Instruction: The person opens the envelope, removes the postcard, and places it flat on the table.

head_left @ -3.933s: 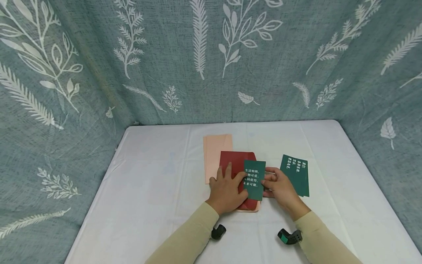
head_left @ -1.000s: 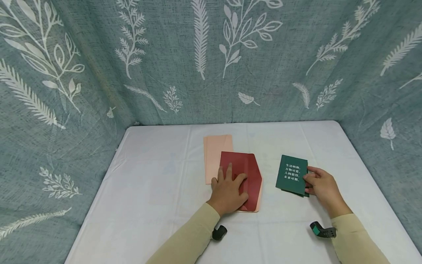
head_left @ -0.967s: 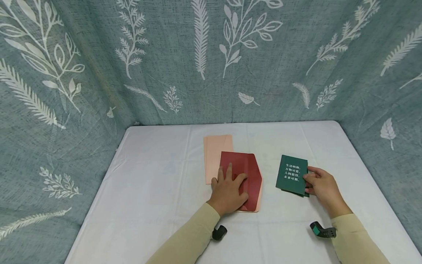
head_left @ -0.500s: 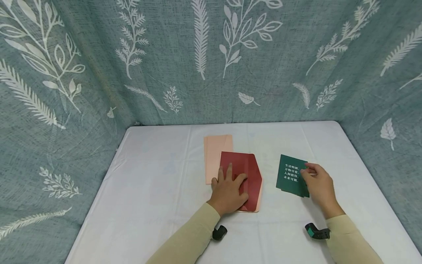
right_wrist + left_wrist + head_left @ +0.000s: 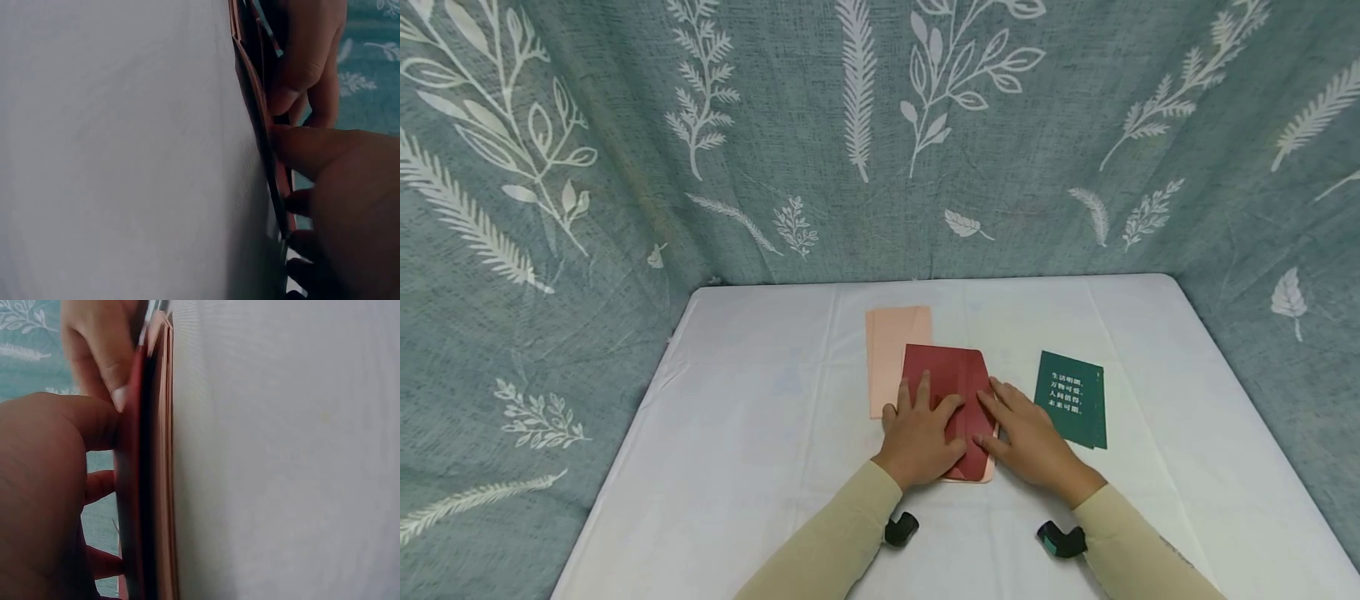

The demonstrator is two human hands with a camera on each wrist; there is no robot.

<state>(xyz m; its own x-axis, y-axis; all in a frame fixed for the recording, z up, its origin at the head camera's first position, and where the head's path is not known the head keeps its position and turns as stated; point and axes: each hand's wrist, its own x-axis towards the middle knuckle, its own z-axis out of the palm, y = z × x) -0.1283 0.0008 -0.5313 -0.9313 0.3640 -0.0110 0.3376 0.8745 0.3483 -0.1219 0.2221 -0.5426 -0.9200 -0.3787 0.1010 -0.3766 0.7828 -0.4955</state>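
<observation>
A red envelope (image 5: 931,358) lies on the white table with its flap side to the right, over a peach envelope whose edge shows below it. My left hand (image 5: 917,446) rests on the red envelope with its fingers spread. At the envelope's right edge, my right hand (image 5: 1030,433) touches the flap with extended fingers and thumb. The left wrist view shows the red paper (image 5: 132,456) raised above the peach layers (image 5: 165,456). To the right of my right hand lie green cards (image 5: 1075,396) with white writing, overlapping one another.
Several peach envelopes (image 5: 895,333) lie behind the red one, partly tucked under its upper left. The white cloth-covered table (image 5: 760,400) runs back to a teal leaf-print curtain (image 5: 805,150), which also hangs along both sides.
My right hand laid the green card on the other green cards, let go, and moved left onto the red envelope's flap. My left hand has stayed in place.
</observation>
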